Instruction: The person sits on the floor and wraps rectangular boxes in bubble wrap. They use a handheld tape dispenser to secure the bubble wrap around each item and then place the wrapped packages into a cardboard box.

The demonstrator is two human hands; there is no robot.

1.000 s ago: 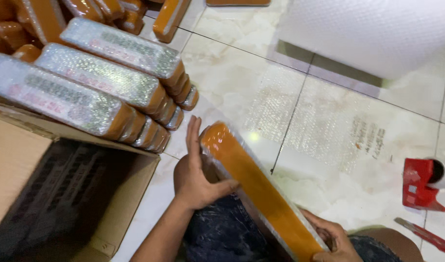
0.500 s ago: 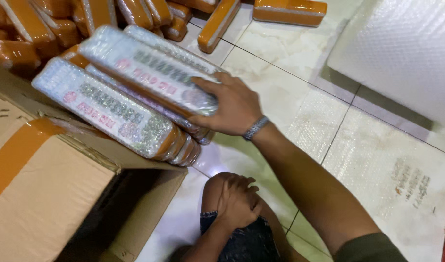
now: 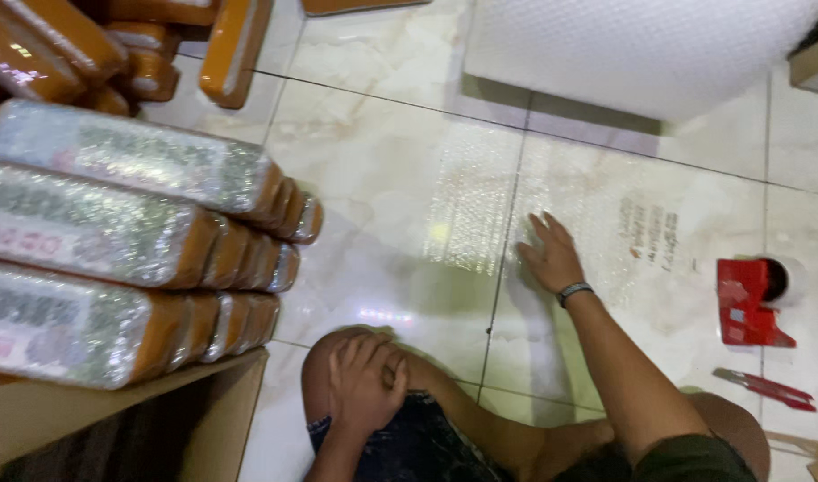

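**Clerk:** Two hands, both holding nothing. Item one: right hand (image 3: 552,259), wristband on, palm down and fingers spread flat on the bubble-wrap sheet (image 3: 476,205) that lies on the floor tiles (image 3: 382,143).

**Checker:** Change since half a second ago?

**Clerk:** Then it lay on top of the wrapped bars (image 3: 123,241) stacked at the left. It has left that stack and crossed to the sheet. The stack stands untouched now, over the edge of the cardboard box (image 3: 114,428). Judged from that, the work has moved off the finished bundle and onto the sheet.

**Checker:** Item two?

**Clerk:** Left hand (image 3: 364,379), fingers loosely draped over the bent knee, gripping nothing. As before, it rests there.

**Checker:** Where does the sheet sit?

**Clerk:** Spread flat in front of the person, running up to the large bubble-wrap roll (image 3: 641,54) at the top. Only the right palm presses it; nothing else lies on it.

**Checker:** Sundries?

**Clerk:** Red tape dispenser (image 3: 748,299) and red cutter (image 3: 766,388), right of the arm, apart from both hands. Unwrapped orange bars (image 3: 235,49), top left.
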